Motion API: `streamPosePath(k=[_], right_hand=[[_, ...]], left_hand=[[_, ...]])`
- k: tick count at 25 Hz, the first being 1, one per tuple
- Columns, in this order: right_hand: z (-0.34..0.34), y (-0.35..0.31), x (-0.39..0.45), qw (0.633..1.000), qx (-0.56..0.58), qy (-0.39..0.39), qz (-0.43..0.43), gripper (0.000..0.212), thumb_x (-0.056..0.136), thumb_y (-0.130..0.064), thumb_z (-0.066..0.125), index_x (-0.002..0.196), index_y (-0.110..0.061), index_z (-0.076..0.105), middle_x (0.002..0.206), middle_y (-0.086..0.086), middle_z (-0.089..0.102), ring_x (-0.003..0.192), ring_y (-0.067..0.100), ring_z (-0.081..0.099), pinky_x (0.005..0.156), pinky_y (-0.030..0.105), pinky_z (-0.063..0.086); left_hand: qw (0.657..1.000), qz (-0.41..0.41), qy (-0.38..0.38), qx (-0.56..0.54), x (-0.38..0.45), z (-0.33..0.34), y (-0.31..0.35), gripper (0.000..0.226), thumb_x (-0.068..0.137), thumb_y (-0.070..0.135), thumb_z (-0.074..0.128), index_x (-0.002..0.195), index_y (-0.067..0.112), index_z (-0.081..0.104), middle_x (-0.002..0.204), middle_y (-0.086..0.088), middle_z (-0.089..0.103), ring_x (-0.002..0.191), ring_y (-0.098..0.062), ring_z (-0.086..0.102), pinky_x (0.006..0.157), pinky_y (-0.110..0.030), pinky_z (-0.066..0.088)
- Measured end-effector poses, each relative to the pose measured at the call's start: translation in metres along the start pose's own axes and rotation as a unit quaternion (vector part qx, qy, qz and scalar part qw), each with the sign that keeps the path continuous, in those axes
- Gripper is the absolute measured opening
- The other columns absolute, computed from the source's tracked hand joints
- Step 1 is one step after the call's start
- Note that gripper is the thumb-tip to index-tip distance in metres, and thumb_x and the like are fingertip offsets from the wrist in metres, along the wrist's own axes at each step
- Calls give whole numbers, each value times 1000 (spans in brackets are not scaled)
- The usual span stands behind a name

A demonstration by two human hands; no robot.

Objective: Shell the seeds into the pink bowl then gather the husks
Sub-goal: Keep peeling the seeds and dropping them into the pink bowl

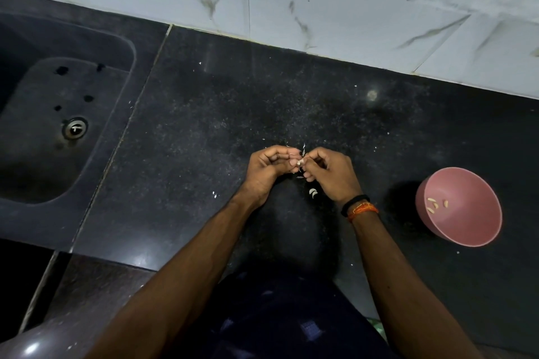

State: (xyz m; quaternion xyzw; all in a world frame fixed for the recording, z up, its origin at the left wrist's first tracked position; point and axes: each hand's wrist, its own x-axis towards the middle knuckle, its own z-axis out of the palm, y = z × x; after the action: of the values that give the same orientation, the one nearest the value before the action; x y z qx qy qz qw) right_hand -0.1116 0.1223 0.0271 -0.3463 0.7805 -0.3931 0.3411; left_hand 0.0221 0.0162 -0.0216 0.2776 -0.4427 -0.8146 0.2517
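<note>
While both hands meet over the middle of the black counter (291, 90), the left hand (269, 172) and the right hand (331, 173) each have their fingers curled, and their fingertips pinch one small pale seed (299, 162) between them. A thin striped sliver of husk (303, 149) sticks up just above the pinch. Which fingers hold which part of the seed is too small to tell.

Just below the right hand, two pale curved husk pieces (313, 193) lie on the counter, close together. Tiny white flecks are scattered over the dark stone around the hands, one of them near the left wrist (214, 194).

To the right, well apart from the hands, stands the pink bowl (466, 227), tilted toward the camera by the wide lens. A few pale shelled kernels (434, 205) lie on its inner wall.

On the right wrist sit a black band (354, 203) and an orange thread (364, 210).

At the left, a dark sink (35, 154) is set into the counter, with a metal drain (75, 128) in its floor. White marbled tiles (320, 17) run along the back edge.
</note>
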Motion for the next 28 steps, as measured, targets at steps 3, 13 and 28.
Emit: streamPosePath(k=[3,13,28], right_hand=[[-2,1,0,1000,2,8,3,10,96,-13,65,90,-10,73,76,2,74,68,14,73,69,30,62],[-1,-3,0,1000,-19,-2,-11,10,96,-14,64,90,-11,72,76,0,74,67,11,72,70,30,62],[-4,1,1,1000,-5,24,6,10,96,-13,66,89,-10,73,73,-3,73,64,9,71,64,23,58]], left_hand=[[1000,4,-3,4,-1,0,0,25,84,-17,65,103,-1,71,97,-17,74,92,-24,70,82,-31,58],[1000,-18,2,-23,-1,4,5,21,86,-14,63,103,-4,70,94,-15,75,91,-24,71,83,-33,60],[1000,2,5,7,0,-2,-1,31,81,-16,67,109,-3,70,102,-16,74,96,-24,71,93,-36,57]])
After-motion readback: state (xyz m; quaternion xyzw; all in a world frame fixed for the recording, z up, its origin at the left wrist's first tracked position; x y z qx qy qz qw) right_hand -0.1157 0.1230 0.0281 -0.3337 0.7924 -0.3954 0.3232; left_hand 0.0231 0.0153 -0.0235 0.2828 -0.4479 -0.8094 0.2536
